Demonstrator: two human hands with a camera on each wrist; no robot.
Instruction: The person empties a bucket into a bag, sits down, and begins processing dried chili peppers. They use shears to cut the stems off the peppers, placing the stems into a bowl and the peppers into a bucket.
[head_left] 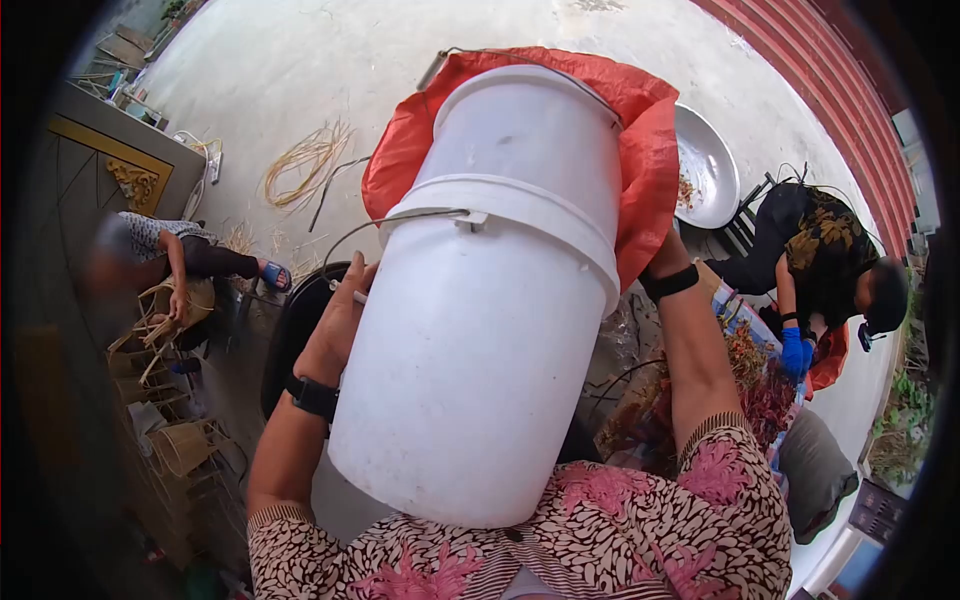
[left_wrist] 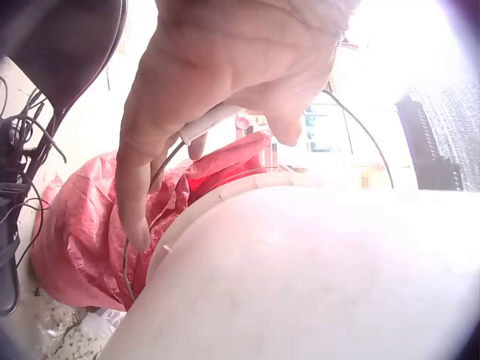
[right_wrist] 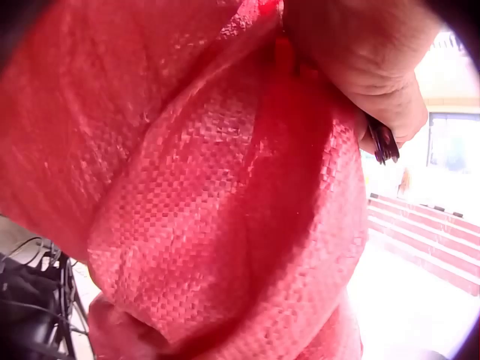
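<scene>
Two nested white plastic buckets (head_left: 470,350) lie tilted along the middle of the head view, bases toward my body. The inner bucket (head_left: 520,135) sticks out past the outer one's rim, its far end against a red woven sack (head_left: 645,150). My left hand (head_left: 335,325) is at the left side, its fingers round the white grip (left_wrist: 214,124) of a wire bucket handle. My right hand (head_left: 670,255) grips the edge of the sack, which hides part of its fingers in the right wrist view. A small dark piece (right_wrist: 384,141) shows by the fingertips there.
A person (head_left: 165,260) sits at left with wicker work. Another person (head_left: 820,250) in blue gloves bends at right, near dried plants (head_left: 755,380) and a metal basin (head_left: 705,165). Loose strips (head_left: 305,165) lie on the concrete floor. A black chair (left_wrist: 64,52) stands beside my left hand.
</scene>
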